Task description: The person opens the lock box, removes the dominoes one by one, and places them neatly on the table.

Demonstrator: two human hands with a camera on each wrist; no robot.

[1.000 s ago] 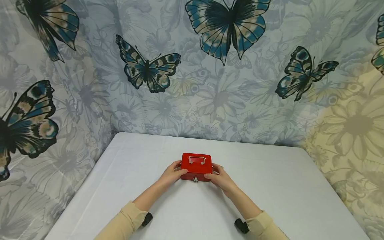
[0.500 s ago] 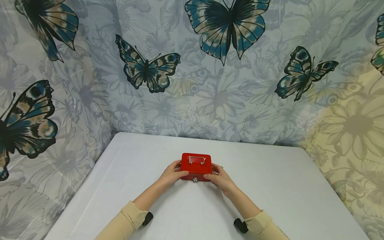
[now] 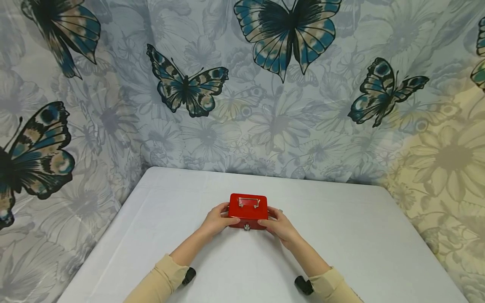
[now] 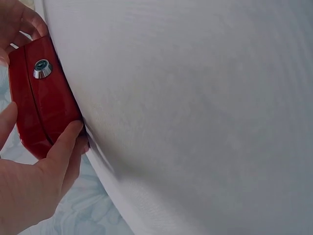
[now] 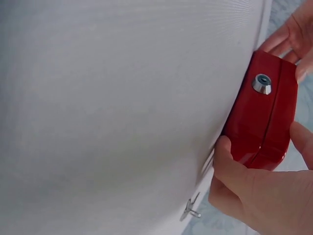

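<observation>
A small red metal cash box (image 3: 248,212) stands on the white table, its lid down and a silver handle folded on top. On its front is a round chrome lock (image 4: 42,69). My left hand (image 3: 216,220) grips the box's left side, thumb at the front edge and fingers along the side. From the opposite side my right hand (image 3: 281,227) holds it the same way. Both wrist views show fingertips low against the box, close to the tabletop. A small set of silver keys (image 5: 190,209) lies on the table just beyond my right hand.
White cloth covers the table (image 3: 341,235), whose far edge meets a hanging fabric backdrop (image 3: 280,126) printed with butterflies and flowers. The backdrop also runs along the left and right sides. Each sleeve cuff carries a black wrist camera (image 3: 304,285).
My left thumb has slid slightly down and inward along the front edge of the cash box. The box and my right hand have stayed almost still.
</observation>
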